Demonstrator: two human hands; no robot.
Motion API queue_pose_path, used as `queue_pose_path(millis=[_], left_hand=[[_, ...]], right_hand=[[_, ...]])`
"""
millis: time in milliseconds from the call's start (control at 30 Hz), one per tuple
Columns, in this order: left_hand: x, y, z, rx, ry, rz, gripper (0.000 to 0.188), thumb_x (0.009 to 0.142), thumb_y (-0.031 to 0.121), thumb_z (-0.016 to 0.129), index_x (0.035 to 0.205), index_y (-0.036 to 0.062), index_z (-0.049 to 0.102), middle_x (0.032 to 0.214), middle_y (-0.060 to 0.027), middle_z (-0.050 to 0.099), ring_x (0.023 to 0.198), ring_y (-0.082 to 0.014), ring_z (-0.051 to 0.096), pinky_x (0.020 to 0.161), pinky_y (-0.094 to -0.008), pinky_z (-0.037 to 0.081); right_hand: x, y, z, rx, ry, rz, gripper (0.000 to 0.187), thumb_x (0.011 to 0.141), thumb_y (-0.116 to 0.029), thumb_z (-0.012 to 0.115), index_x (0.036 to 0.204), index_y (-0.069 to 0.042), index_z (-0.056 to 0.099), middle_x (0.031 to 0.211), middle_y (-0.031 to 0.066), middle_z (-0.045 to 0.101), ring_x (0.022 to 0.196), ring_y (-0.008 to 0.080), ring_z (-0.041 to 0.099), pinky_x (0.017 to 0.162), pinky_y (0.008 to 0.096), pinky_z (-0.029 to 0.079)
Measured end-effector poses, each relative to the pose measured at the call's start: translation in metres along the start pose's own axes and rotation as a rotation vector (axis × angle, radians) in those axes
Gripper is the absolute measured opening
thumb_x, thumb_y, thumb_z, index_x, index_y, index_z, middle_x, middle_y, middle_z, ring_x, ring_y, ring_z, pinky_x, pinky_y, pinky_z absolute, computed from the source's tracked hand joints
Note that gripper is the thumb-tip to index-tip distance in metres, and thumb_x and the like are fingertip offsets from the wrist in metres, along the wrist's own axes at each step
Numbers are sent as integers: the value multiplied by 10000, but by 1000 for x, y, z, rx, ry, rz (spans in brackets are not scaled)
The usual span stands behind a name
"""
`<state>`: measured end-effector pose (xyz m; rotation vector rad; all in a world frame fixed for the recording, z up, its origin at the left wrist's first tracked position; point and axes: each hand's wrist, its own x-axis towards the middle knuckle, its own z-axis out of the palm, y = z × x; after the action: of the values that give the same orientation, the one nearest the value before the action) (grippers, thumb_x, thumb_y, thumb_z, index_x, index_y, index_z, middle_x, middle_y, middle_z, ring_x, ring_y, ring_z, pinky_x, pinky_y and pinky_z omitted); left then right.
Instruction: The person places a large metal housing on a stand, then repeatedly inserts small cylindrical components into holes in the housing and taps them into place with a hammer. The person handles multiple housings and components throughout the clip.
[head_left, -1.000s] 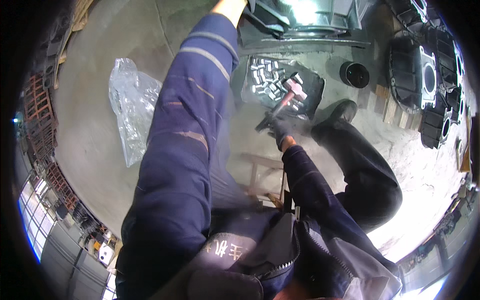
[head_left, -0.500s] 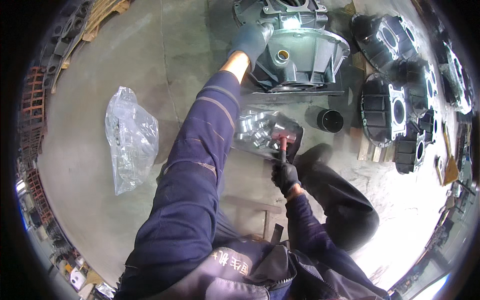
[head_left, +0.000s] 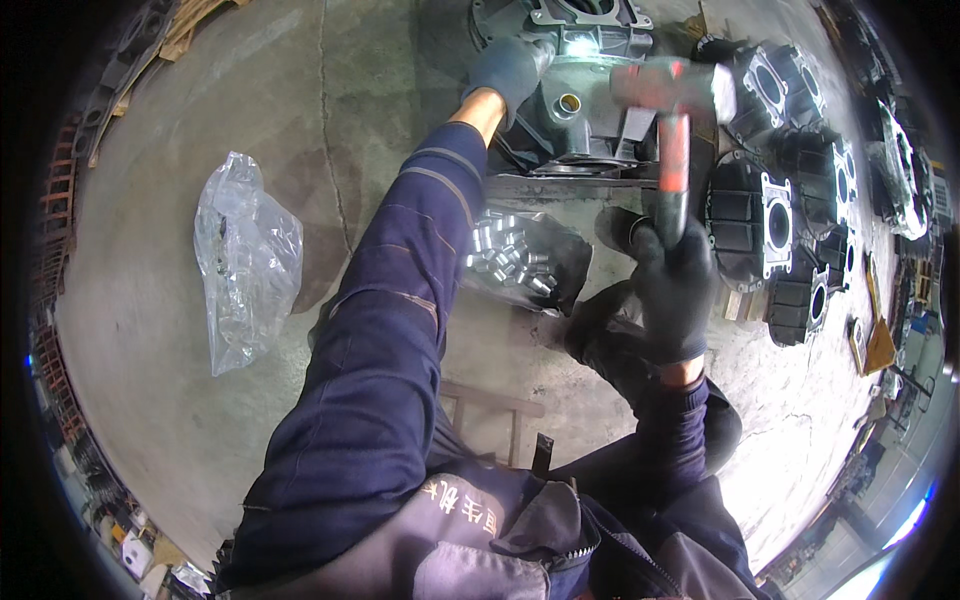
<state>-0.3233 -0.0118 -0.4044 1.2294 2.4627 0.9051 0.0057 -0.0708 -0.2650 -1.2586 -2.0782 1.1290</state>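
My right hand [head_left: 675, 290], in a black glove, grips the handle of a sledgehammer [head_left: 674, 150]. Its worn red head is raised and hides part of a large dark bell-shaped metal casting [head_left: 610, 125]. At the upper left of that casting, my left hand [head_left: 507, 75] in a grey glove is closed against its flange; the fingertips and whatever they hold are hidden. A bright spot of light falls beside those fingers. On the near side of the casting, a brass-coloured ring lines a round port [head_left: 569, 104].
Several short silver metal sleeves [head_left: 510, 255] lie on a dark sheet before the casting. A black tube [head_left: 618, 230] stands beside my right hand. Similar castings [head_left: 745, 215] are stacked at the right. Clear plastic bag [head_left: 245, 265] on the concrete floor at left.
The sledgehammer has come up from beside the metal sleeves to the casting's right side, lifted by my right hand. My left hand stays at the flange.
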Motion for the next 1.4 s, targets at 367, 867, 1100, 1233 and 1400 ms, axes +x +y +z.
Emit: queue_pose_path(millis=[367, 867, 1100, 1233, 1400], left_hand=[[8, -8, 10, -135, 29, -42, 519, 1007, 481, 477, 1076, 44, 749, 1105, -256, 701, 1031, -456, 679, 883, -521, 532], [7, -5, 8, -109, -43, -124, 494, 1004, 478, 467, 1168, 92, 728, 1174, -234, 702, 1121, -444, 654, 967, -516, 510], [13, -14, 18, -85, -18, -97, 535, 988, 536, 481, 1182, 106, 733, 1192, -224, 704, 1127, -434, 663, 954, -509, 514], [17, -19, 27, -141, -26, -77, 570, 983, 551, 493, 1143, 62, 737, 1168, -237, 711, 1111, -440, 669, 919, -505, 530], [17, -17, 29, 35, 70, 2, 528, 989, 500, 517, 1158, 43, 718, 1181, -282, 688, 1092, -466, 665, 919, -531, 533]], right_hand=[[63, 8, 17, -476, -196, -172, 306, 945, -315, 682, 1090, -54, 618, 807, 251, 694, 779, 478, 685, 650, 535, 539], [59, 11, 3, -379, -186, -136, 288, 942, -294, 701, 1074, -44, 644, 808, 245, 696, 778, 449, 705, 661, 486, 557], [47, 0, 7, -212, -29, -175, 301, 936, -264, 717, 1089, -28, 612, 809, 253, 685, 777, 453, 709, 662, 452, 564], [62, 13, 14, -565, -204, -147, 353, 917, -269, 718, 1161, -33, 622, 905, 309, 693, 887, 489, 687, 762, 493, 564], [-3, 54, 29, 79, -167, 238, 292, 954, -190, 708, 1139, 31, 659, 872, 76, 716, 786, 105, 642, 728, 284, 529]])
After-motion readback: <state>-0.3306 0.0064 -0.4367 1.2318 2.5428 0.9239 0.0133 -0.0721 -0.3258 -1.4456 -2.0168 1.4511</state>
